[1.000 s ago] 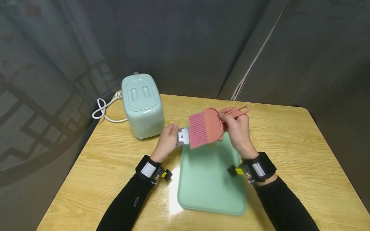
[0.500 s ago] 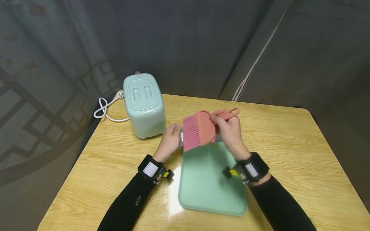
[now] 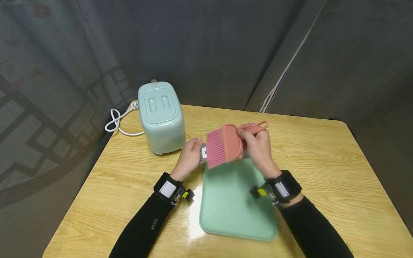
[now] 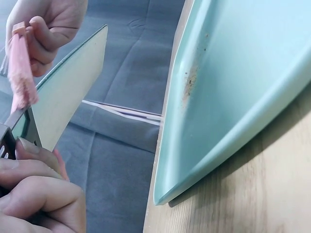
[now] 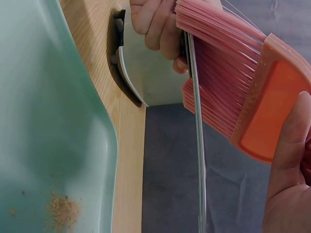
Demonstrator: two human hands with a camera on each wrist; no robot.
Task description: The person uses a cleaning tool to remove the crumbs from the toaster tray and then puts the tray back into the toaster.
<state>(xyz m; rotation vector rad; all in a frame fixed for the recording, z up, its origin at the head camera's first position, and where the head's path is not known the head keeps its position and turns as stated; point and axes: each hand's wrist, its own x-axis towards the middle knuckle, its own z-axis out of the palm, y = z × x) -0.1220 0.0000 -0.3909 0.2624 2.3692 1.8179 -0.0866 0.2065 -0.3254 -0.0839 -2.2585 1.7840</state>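
My left hand (image 3: 189,158) grips the grey slotted end of a thin flat crumb tray (image 4: 75,87), which stands on edge in the left wrist view. A pink wide-bristled brush (image 3: 230,143) is held in my right hand (image 3: 259,148), thumb on its broad base near the looped handle. Its bristles (image 5: 226,63) lie against the crumb tray and spread to both sides of its edge in the right wrist view. From the head, the brush hides most of the crumb tray. Both are over the far end of a mint-green tray (image 3: 238,215). Brown crumbs (image 5: 64,211) lie in that tray.
A mint-green toaster (image 3: 161,118) with a lid on top stands at the back left, beside my left hand. Its white cord (image 3: 130,134) loops by the table's left edge. Dark grey cloth (image 3: 213,53) hangs behind the wooden table (image 3: 329,172).
My right hand has moved the brush left along the crumb tray, then slightly back right. The left hand keeps its hold, with only a small shift.
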